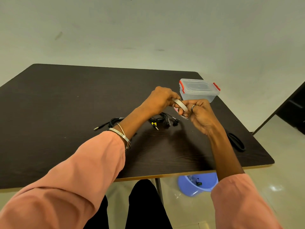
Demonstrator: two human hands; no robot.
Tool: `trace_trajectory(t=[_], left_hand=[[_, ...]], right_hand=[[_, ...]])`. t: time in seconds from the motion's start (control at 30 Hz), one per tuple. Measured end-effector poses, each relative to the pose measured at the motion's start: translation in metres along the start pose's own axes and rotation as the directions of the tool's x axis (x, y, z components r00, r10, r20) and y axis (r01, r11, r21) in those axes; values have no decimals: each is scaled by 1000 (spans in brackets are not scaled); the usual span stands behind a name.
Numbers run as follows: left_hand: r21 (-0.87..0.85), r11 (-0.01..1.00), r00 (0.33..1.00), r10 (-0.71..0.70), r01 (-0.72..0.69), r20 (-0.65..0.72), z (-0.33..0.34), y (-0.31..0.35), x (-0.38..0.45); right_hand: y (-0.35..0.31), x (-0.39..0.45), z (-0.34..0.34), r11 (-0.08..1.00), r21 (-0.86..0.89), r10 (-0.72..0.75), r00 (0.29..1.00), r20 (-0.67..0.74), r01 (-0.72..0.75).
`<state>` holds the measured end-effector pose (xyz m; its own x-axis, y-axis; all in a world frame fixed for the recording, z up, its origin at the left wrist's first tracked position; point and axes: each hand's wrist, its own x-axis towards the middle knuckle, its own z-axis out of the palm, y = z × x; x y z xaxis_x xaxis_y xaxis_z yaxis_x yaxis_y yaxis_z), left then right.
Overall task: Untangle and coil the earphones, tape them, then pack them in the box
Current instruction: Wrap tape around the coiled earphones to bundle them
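A roll of clear tape [180, 106] is held in the air above the table, between both hands. My right hand [200, 114] grips the roll, with a finger through its hole. My left hand [160, 99] pinches at the roll's upper edge. Beneath the hands lies a bundle of black earphones [162, 120] with a yellow-marked jack plug. A second black earphone cable [110, 123] with a metal plug lies to the left, partly hidden behind my left forearm. The clear plastic box [198, 90] with red latches stands closed at the back right.
The dark wooden table [57, 104] stands against a pale wall. A black band [236, 142] lies near the table's right edge. On the floor under the table's front edge sits a blue plastic tub [196, 184]. My legs are below the front edge.
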<state>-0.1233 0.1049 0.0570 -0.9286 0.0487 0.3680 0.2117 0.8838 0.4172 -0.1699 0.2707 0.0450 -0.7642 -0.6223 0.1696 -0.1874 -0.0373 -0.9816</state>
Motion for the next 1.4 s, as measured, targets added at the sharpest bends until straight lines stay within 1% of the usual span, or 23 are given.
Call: trace_trajectory(t=[0.13,0.2,0.27,0.3,0.37,0.43,0.6,0.8,0.9,0.97,1.07,1.23,1.33,1.4], left_hand=[[-82,996,1000,-26,26,-7,-1,1,-1],[-60,998,999,-30,31,11,-2,3,1],[-14,999,999,-33,34,43,-2,4,3],[-9,999,998,-37,37,56,-1,4,3],[-24,999,998,-36,37,51,2,3,2],[-41,999,999,-35,36,35,3,1,0],[-77,997,1000,-14,15,14,3,0,-1],[-187,982,1000,-7,3,-21,0,2,-3],[-206,979,999,-5,-4,-46,1,1,-3],[-229,973,999,-28,18,-41,1,-1,-3],[-322,944,996,-82,69,-28,2,-5,-4],[-412,905,991,-128,104,-30,7,-9,-5],[-434,894,992,-129,108,-18,9,-8,-4],[-416,907,997,-78,60,-27,7,-5,-6]], right_hand=[[-4,-3,-1,996,83,11,1000,22,-13],[-6,-3,1,995,103,23,999,-29,-20],[-3,1,2,999,32,21,994,-103,-18],[-2,2,2,1000,-11,14,993,-115,-15],[-1,3,0,998,-54,7,995,-102,-13],[-1,2,-1,998,-56,4,997,-83,-8],[1,-1,-2,999,39,10,999,-37,-8],[-2,-3,-8,990,134,25,998,55,-33],[-2,-5,-8,982,187,24,997,76,-38],[-1,-6,-10,965,256,25,996,84,-46],[0,-5,-16,950,309,12,996,92,-40],[-4,-5,-12,974,226,-10,999,48,-1],[-3,-4,-6,974,227,-2,998,-55,14],[0,-2,-4,977,212,-10,993,-121,36]])
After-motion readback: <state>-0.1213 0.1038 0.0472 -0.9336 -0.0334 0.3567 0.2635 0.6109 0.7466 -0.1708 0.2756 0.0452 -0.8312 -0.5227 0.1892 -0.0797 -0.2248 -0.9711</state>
